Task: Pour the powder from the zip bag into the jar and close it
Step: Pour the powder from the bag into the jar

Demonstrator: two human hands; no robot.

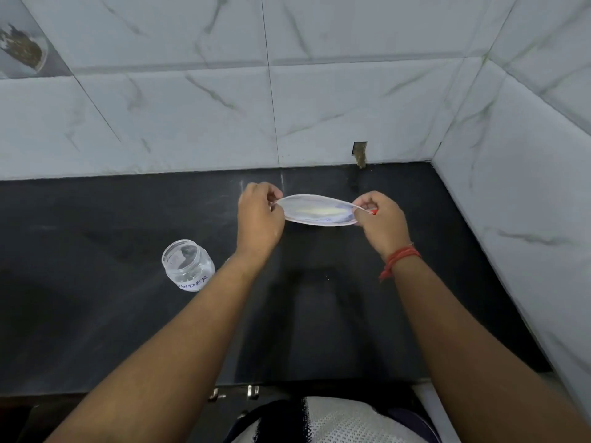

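— Both of your hands have the zip bag pinched: your left hand has curled fingers on its left end, your right hand nips the right end, where a small red piece shows at your fingertips. How does the mouth look to you?

— Pulled apart into a long oval, facing up at you, with pale yellowish powder lying inside. You hold the bag in the air above the black counter, toward its back edge, just short of the tiled wall.

— And the jar?

— Upright on the counter to the left of your left forearm, just beside it, nearer the front edge than the bag is. It is clear, its mouth is open, no lid on it, and a white label with handwriting faces you. Whether it touches your arm, I cannot tell.

— What room do you have around you?

— Bare dark counter runs from the jar out to the left edge of view. On the right, the side wall meets the counter's right edge near your right hand, and the back right corner lies just beyond it. A red thread band sits on your right wrist. Two metal hooks hang at the front edge, between your forearms.
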